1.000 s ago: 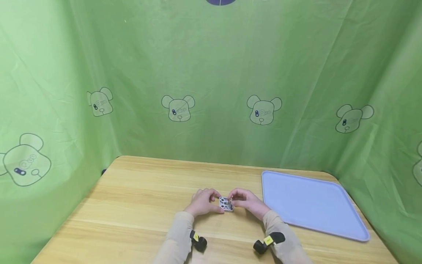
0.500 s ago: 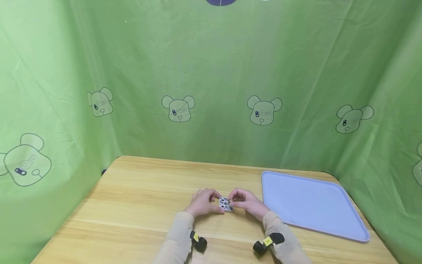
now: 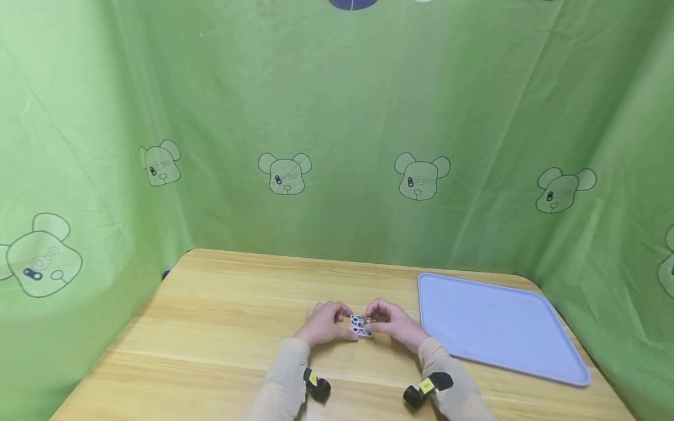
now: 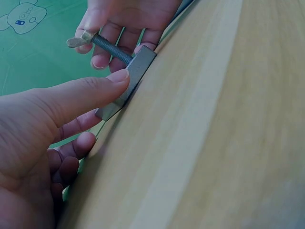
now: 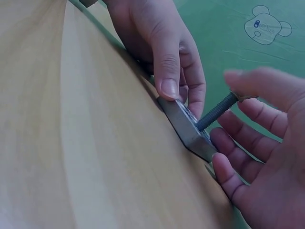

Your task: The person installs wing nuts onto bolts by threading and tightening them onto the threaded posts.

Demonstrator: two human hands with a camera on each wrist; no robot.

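A small square metal block [image 3: 356, 331] with several round holes lies on the table between both hands. My left hand [image 3: 325, 324] grips it at its left side, the thumb [image 4: 90, 93] along the near edge and the fingers beyond. Out of the block rises a threaded wing bolt [image 4: 114, 49], tilted in the left wrist view, with a brass-coloured winged head. My right hand [image 3: 398, 323] pinches that head between thumb and index finger, its other fingers loosely bent beside the block. The right wrist view shows the bolt's shaft [image 5: 217, 112]; the fingers partly hide its head.
On the right of the wooden table [image 3: 226, 327] lies a pale blue-violet tray [image 3: 500, 327]. Green curtains [image 3: 347, 228] with bear-head prints hang behind the table and along both sides. A black camera is strapped to each sleeve.
My right fingers shift slightly about the bolt's head, which shows at a different angle. The left hand and the block stay in place.
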